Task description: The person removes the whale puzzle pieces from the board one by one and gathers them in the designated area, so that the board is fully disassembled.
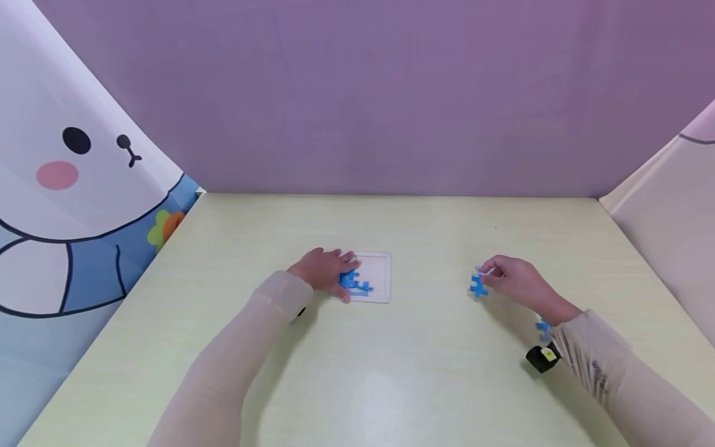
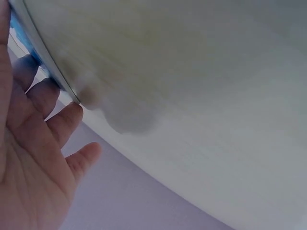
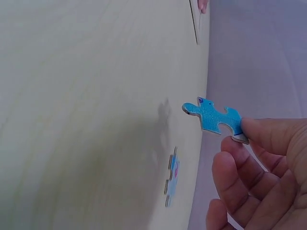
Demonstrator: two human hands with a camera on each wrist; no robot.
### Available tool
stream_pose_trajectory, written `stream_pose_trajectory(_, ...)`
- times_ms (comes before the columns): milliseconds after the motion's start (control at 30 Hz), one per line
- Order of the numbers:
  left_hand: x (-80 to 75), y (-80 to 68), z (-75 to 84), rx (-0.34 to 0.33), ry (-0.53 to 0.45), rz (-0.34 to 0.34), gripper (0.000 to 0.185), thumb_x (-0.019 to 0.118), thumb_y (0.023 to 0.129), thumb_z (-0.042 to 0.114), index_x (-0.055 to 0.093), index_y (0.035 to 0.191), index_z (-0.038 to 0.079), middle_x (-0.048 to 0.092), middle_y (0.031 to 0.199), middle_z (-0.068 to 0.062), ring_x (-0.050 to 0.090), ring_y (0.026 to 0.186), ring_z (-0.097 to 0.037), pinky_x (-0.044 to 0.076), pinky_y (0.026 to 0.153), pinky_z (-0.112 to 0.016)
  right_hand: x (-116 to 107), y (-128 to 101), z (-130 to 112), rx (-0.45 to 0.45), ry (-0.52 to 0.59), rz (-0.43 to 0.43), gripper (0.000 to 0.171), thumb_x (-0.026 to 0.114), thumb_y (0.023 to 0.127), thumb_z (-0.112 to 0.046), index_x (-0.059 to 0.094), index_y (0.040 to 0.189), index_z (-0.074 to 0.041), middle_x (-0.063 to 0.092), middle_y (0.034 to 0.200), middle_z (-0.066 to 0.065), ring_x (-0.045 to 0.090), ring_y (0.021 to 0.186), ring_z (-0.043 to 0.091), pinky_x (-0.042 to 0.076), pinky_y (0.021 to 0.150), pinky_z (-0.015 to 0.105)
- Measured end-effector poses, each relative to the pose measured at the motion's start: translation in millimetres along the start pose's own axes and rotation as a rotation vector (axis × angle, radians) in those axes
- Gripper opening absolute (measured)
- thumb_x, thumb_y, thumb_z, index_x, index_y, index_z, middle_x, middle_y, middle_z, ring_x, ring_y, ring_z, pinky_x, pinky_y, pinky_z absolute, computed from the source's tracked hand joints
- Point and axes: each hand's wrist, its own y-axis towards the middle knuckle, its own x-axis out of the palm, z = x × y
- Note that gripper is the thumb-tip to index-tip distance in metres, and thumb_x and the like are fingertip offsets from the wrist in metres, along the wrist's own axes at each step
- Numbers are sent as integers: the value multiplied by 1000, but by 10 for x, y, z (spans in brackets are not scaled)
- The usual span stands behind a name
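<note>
Right hand (image 1: 516, 280): raised just above the tabletop (image 1: 424, 372), right of centre; its fingers (image 3: 268, 136) pinch one blue puzzle piece (image 3: 215, 117) by one end, the rest of the piece standing free of the hand; in the right wrist view the piece is clear of the surface and throws a shadow on it; the other fingers are loosely curled beneath.

Left hand (image 1: 324, 270): lies at the left edge of the white puzzle frame (image 1: 380, 276), which sits flat near the middle of the tabletop; fingers (image 2: 62, 122) straight and slightly spread, clamped on nothing, their tips touching the frame's edge; the assembled blue pieces (image 1: 353, 282) lie in the near-left part of the frame, just beside the fingertips; whether the fingertips press on those pieces cannot be told.

Other items: a second loose puzzle piece (image 3: 171, 177) lies flat on the tabletop below the held one, well apart from the frame; a small black device (image 1: 543, 357) is strapped at the right wrist; both forearms in pale sleeves; purple wall behind, a cartoon-printed panel (image 1: 72, 186) to the left.
</note>
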Motion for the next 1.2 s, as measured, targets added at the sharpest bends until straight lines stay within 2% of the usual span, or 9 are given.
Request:
stream_pose_trajectory(167,-3,1,9,4,-3,4,86,60,83,63,29,152,21,25,157,-5,27,141,-29,30,107,-52,-43,-72,92,-12,14,5,21,59,95,-13,60,107,4,63,84,6,57,72,18,46,63,34)
stream_pose_trajectory(333,19,7,34,7,-14,5,86,60,83,62,30,152,20,26,156,-5,27,141,-29,31,107,-52,-86,-151,178,16,34,4,22,59,96,-16,59,107,4,62,82,5,57,71,20,45,57,33)
stream_pose_trajectory(500,-15,-21,60,-6,-4,-2,86,59,83,64,30,152,21,26,157,-4,27,141,-28,31,107,-51,-142,-191,225,38,43,-13,24,57,96,-15,58,109,5,63,81,5,60,72,21,47,60,35)
stream_pose_trajectory(800,-58,-27,61,-10,-11,-15,86,59,83,63,29,152,21,25,157,-4,26,142,-28,30,107,-53,-174,-206,333,61,85,-24,25,56,96,-10,59,112,8,63,79,3,58,71,21,47,60,31)
stream_pose_trajectory(1033,-65,-9,70,-15,-13,-10,86,59,83,63,30,152,21,25,157,-4,25,142,-28,30,107,-53,-178,-186,361,67,150,-80,27,52,98,-8,56,117,11,66,91,6,60,79,19,51,68,32)
stream_pose_trajectory(1200,-76,-11,91,-18,-2,-16,85,59,84,62,29,152,21,25,157,-4,25,142,-28,31,107,-52,-188,-153,390,96,130,-99,28,50,97,-6,56,117,12,66,90,6,59,78,19,50,68,34)
